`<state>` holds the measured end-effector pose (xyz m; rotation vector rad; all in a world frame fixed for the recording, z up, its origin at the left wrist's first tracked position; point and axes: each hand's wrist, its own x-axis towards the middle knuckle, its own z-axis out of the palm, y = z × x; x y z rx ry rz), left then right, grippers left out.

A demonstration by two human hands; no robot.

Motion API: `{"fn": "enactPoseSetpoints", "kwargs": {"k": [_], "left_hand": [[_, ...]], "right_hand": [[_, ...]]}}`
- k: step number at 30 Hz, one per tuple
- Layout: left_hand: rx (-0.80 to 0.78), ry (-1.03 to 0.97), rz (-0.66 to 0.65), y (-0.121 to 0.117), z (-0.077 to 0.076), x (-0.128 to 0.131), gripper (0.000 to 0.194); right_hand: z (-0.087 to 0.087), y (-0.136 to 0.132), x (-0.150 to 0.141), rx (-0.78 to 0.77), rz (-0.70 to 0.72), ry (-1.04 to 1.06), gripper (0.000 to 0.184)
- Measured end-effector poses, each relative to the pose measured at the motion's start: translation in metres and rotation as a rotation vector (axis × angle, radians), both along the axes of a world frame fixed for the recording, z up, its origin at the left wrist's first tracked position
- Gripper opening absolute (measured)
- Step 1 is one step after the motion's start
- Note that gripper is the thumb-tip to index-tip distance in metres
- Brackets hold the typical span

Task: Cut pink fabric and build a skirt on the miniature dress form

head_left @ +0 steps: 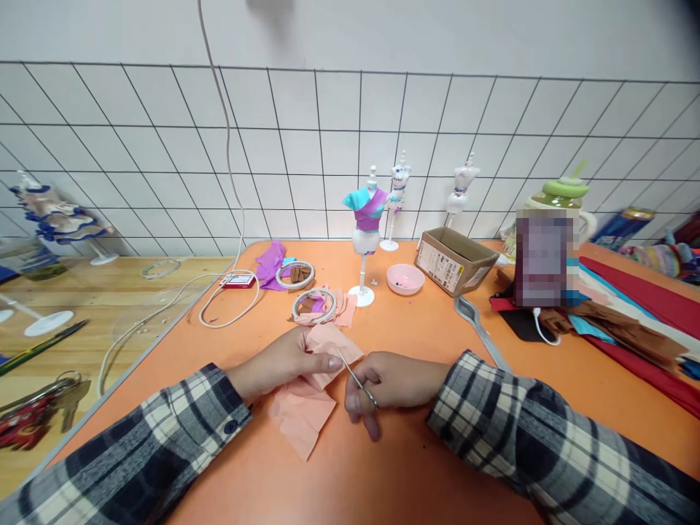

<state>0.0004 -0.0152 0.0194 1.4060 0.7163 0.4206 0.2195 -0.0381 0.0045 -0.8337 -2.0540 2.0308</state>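
My left hand (289, 359) pinches a piece of peach fabric (329, 341) between thumb and fingers, over the orange table mat. Part of the cloth hangs down below the hand, its lower corner pointing toward me. In my right hand (383, 383) is a small pair of scissors (358, 379), with fingers at its handle loops. The blades point up and left, and their tips are at the right edge of the cloth by my left thumb. Whether the blades are parted I cannot tell. Just beyond my hands stands a small white mannequin (363, 240) wrapped in turquoise and purple cloth.
Two tape rolls (295, 275) lie with fabric scraps behind my left hand. Farther back are a pink bowl (405, 279), a cardboard box (456, 259) and more mannequins. A phone (542, 259), fabric strips and a green-lidded bottle (566, 191) stand right. Keys (41, 408) lie left.
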Motion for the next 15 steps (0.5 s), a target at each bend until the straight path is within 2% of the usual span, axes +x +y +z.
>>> {"fn": "enactPoseSetpoints", "kwargs": {"k": [9,15], "left_hand": [[-0.014,0.012,0.019,-0.001,0.0001,0.001,0.037],[-0.017,0.004,-0.013,-0.0025,0.0017,0.0027,0.031]], "right_hand": [[0.0007,-0.0007,-0.0013,0.013,-0.011,-0.037,0.048],[0.0005,0.0007,-0.0026,-0.015,0.003,-0.021,0.05]]}}
